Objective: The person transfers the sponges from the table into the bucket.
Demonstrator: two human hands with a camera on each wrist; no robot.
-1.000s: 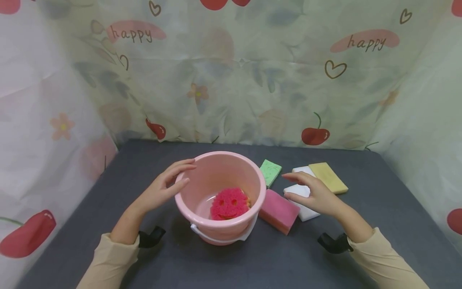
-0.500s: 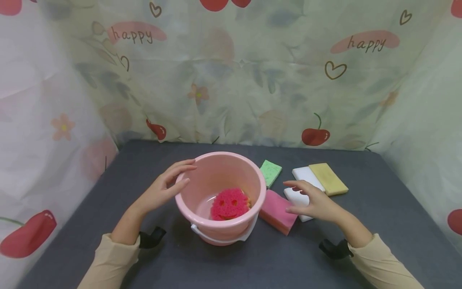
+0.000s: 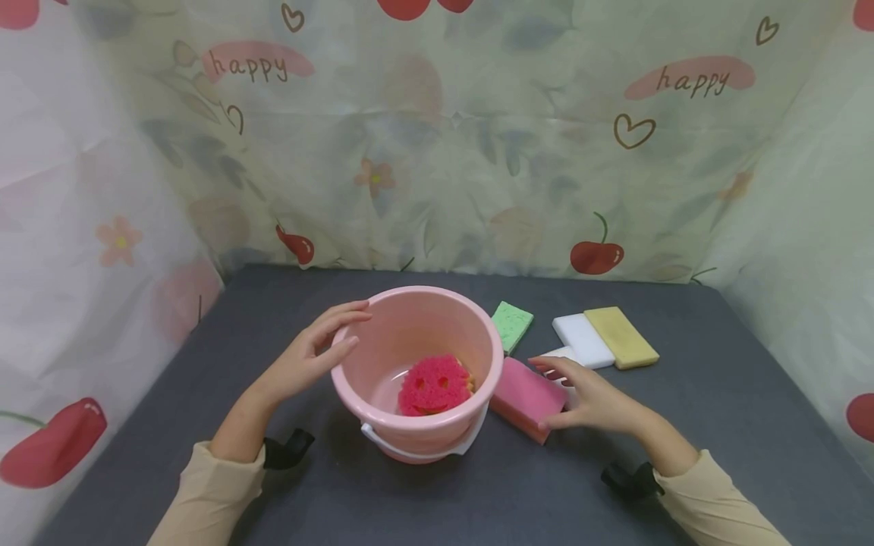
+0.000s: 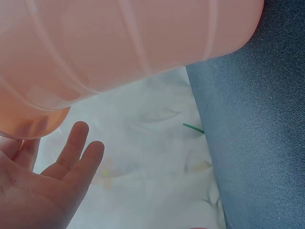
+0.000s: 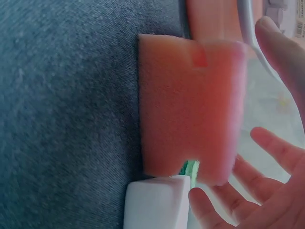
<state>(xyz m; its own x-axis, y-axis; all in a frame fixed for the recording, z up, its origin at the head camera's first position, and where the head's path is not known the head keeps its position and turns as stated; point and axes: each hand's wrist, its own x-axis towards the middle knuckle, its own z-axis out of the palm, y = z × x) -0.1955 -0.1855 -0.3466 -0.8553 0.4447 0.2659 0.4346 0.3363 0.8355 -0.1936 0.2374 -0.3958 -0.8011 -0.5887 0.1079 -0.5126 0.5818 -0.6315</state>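
Note:
In the head view a pink bucket (image 3: 418,426) with a white handle stands mid-table, holding a red smiley-face sponge (image 3: 435,385). My left hand (image 3: 300,360) is at the bucket's left rim, fingers loosely extended; the left wrist view has some fingertips behind the rim and two outside it. The right hand (image 3: 594,398) hovers over the right end of a pink block sponge (image 3: 524,396), thumb and fingers spread around it. Seen from the right wrist, that sponge (image 5: 190,105) lies between the spread thumb and fingers, with a white sponge (image 5: 155,202) touching or very close to its end.
Behind the pink sponge lies a green sponge (image 3: 512,326). Farther right a white sponge (image 3: 583,340) sits against a yellow one (image 3: 620,337). Another white sponge is partly hidden by my right hand. A patterned curtain (image 3: 451,152) encloses the dark table (image 3: 492,500).
My right hand has moved down and slightly left, from above the white sponges to the pink block sponge. The left hand and the bucket have stayed put.

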